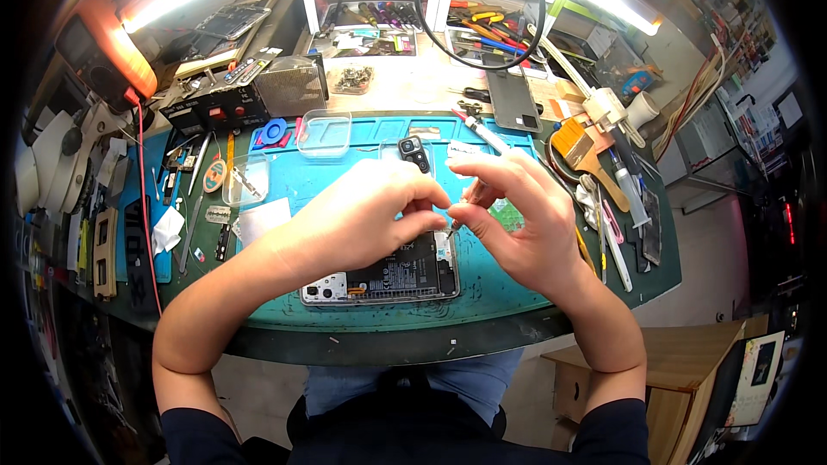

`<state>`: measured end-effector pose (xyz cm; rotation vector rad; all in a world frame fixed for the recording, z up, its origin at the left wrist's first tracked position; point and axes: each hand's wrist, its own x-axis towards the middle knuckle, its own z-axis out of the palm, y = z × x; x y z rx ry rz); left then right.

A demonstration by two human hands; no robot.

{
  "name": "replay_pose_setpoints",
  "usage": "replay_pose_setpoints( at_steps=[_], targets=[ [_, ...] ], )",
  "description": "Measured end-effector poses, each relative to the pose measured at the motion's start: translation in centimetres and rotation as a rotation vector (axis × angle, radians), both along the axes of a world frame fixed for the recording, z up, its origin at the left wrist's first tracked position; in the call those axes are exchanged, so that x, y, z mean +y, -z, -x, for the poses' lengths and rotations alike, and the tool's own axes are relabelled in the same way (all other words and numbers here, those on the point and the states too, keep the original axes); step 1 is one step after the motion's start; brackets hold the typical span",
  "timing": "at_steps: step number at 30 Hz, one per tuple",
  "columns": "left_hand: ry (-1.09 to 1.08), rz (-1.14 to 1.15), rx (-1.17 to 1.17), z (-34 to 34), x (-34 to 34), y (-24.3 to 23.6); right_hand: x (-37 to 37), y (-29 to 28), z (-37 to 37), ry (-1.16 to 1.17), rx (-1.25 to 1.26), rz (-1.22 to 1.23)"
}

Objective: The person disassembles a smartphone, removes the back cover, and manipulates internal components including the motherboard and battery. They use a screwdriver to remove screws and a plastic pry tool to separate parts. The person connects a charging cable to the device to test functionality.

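An opened phone [392, 271], its back off and black battery exposed, lies on the blue work mat [482, 280] in front of me. My right hand [530, 220] is closed in a pinch around a slim small tool [453, 226], whose dark tip points down at the phone's upper right corner; the fingers hide most of it, so its kind is unclear. Just left of that tip, my left hand [379, 198] has thumb and forefinger pinched together above the phone. Whatever it may hold is hidden. Behind both hands sits a dark camera module cover [414, 153].
Clear plastic boxes [325, 133] stand at the mat's back left. A brush [590, 159], a syringe [631, 194] and other tools crowd the right side. At the back left are an orange multimeter [108, 56] and a black power unit [215, 108]. A cable loop [543, 9] hangs overhead.
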<state>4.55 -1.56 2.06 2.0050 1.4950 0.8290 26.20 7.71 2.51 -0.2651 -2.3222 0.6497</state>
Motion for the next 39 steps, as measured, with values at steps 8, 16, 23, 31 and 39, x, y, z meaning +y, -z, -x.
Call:
replay_pose_setpoints(
  at_steps=[8, 16, 23, 31, 39],
  targets=[
    [-0.014, 0.104, -0.167, -1.1, -0.1, 0.6, -0.1, 0.6, 0.4, -0.018, 0.091, 0.169],
    [-0.046, 0.159, -0.202, -1.1, -0.1, 0.7, -0.4, 0.4, 0.4, -0.003, 0.081, 0.157],
    [-0.017, 0.143, -0.182, -0.8, -0.3, 0.4, -0.3, -0.1, 0.1, -0.034, 0.051, 0.001],
    [0.090, 0.062, -0.384, -1.1, 0.1, 0.8, -0.5, -0.7, -0.8, -0.037, 0.025, -0.019],
    [-0.048, 0.052, -0.122, -2.8, 0.4, 0.1, -0.8, -0.3, -0.1, -0.020, 0.050, -0.051]
  ],
)
